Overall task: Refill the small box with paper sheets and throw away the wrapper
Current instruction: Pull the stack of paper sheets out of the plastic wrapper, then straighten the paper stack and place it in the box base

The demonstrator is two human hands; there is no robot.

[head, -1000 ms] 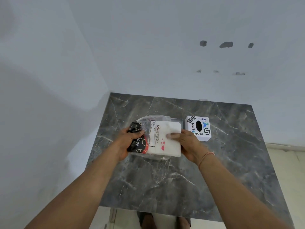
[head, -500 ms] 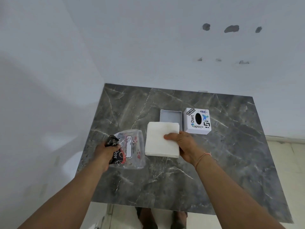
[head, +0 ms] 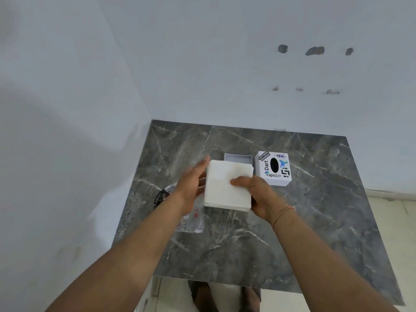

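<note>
A white stack of paper sheets (head: 227, 183) is held above the grey marble table (head: 315, 221). My right hand (head: 254, 194) grips its right edge, thumb on top. My left hand (head: 191, 183) is flat against the stack's left edge, fingers stretched out. Behind the stack lies the small grey open box tray (head: 237, 158), partly hidden by the sheets. To its right stands the white box cover (head: 273, 167) with an oval slot and stickers. The clear plastic wrapper (head: 191, 219) with a black end lies on the table under my left forearm.
White walls meet at the table's far left corner. The table's near edge ends above a pale floor, where feet show below. Pale floor also lies to the right.
My left hand let go of the wrapper, which now lies on the table, and moved right to the stack's left edge. The stack rose slightly toward the tray.
</note>
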